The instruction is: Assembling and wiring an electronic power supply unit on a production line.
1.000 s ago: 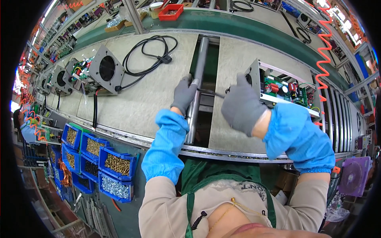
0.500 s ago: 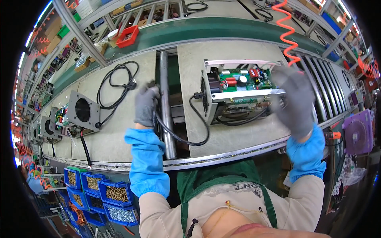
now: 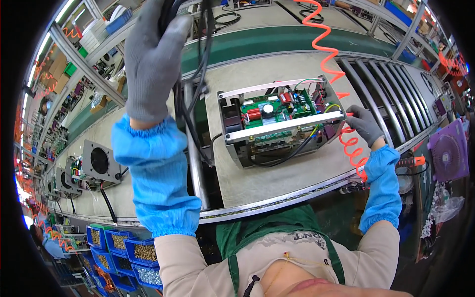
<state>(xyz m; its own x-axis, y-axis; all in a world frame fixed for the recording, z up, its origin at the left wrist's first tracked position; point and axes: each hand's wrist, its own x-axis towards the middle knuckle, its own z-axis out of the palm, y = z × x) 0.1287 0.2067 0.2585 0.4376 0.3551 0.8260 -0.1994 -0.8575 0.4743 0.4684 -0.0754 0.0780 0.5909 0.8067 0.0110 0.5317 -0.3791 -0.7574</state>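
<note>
A worker's grey-gloved left hand (image 3: pixel 151 59), raised high above the pale grey worktop (image 3: pixel 277 178), was clenched around a bundle of black power cable (image 3: pixel 198 64) that trailed down past the blue sleeve guard (image 3: pixel 156 183) on the forearm toward an open metal chassis holding a green circuit board (image 3: pixel 279 119). The chassis sat on the worktop between the two hands, nearer the right one, with a dark fan at its left end and two silver rails across its top. The grey-gloved right hand (image 3: pixel 365 123) rested against the chassis's right end, fingers curled at the rail's tip; whether it gripped the rail or merely touched it could not be told. An orange coiled air hose (image 3: pixel 346 143) hung just beside that hand. Below and left of the left arm stood blue bins of brass and silver screws (image 3: pixel 133 255). Further to the left, grey fan-fronted units (image 3: pixel 100 161) waited along the worktop.
</note>
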